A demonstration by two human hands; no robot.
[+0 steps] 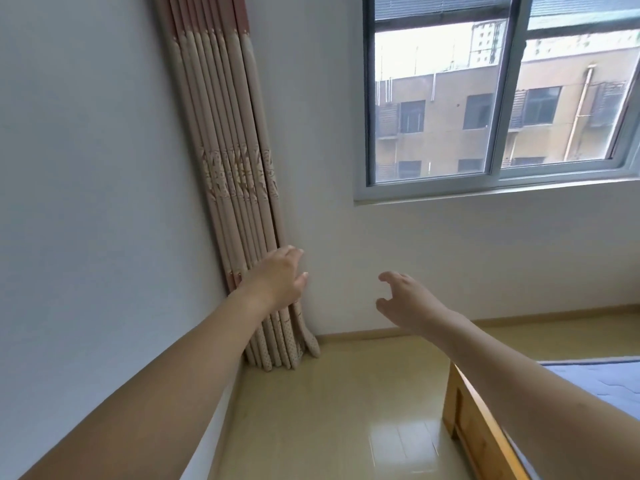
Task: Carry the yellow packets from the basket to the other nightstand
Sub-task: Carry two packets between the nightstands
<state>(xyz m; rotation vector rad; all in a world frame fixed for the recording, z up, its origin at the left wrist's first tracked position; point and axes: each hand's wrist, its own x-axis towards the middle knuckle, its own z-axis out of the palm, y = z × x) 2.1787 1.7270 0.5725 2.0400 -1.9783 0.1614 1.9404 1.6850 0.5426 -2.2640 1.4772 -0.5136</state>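
In the corner of a bedroom, white walls [104,168] meet beside a sliding window [498,91] and a gathered pink-beige curtain [228,168]. A tiled floor [346,410] runs to a wooden bed frame [474,424] with a blue mattress [602,379]. Both arms reach forward: the left hand [280,278] and right hand [405,299] have loosely curved fingers, holding nothing. No yellow packets, basket or nightstand are in view.

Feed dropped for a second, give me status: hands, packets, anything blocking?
Left hand and right hand both empty, fingers loose. No packets, basket or nightstand in view. Ahead: curtain, bed frame at right.
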